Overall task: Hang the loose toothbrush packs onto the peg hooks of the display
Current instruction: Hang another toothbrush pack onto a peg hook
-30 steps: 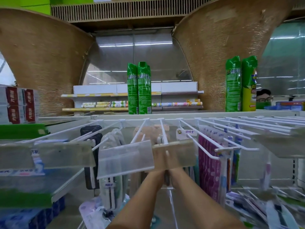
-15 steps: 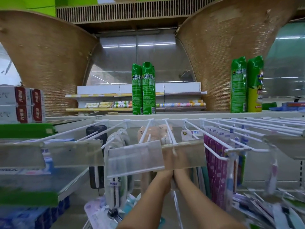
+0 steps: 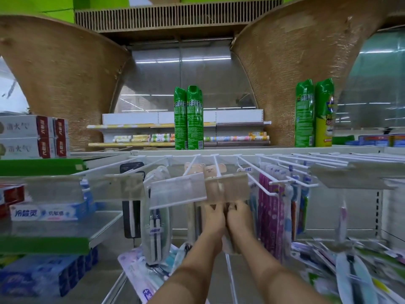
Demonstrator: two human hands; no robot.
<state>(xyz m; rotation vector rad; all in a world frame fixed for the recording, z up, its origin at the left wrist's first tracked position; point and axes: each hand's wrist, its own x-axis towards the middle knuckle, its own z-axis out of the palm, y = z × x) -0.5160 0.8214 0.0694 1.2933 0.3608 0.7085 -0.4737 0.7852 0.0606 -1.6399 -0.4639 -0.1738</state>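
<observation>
My left hand [image 3: 213,218] and my right hand [image 3: 240,216] are raised side by side under a clear price-tag holder [image 3: 226,186] at the end of a white peg hook [image 3: 217,167]. Together they grip a toothbrush pack [image 3: 228,244] that hangs down between my wrists; its top is hidden behind the holder and my fingers. Beige packs [image 3: 215,170] hang further back on that hook. Purple toothbrush packs [image 3: 270,216] hang on the hook to the right, and a white pack [image 3: 155,229] hangs to the left. Loose packs [image 3: 350,266] lie in a heap at the lower right.
More loose packs [image 3: 140,270] lie below at the left. Toothpaste boxes [image 3: 43,212] fill the left shelf. Green spray cans [image 3: 188,119] stand on top of the display, with another pair [image 3: 313,115] to the right. Several bare white hooks [image 3: 328,160] reach out at the upper right.
My view has shifted closer and slightly lower, so the display slides right in frame. Both hands have stayed together under the tag holder, holding the pack.
</observation>
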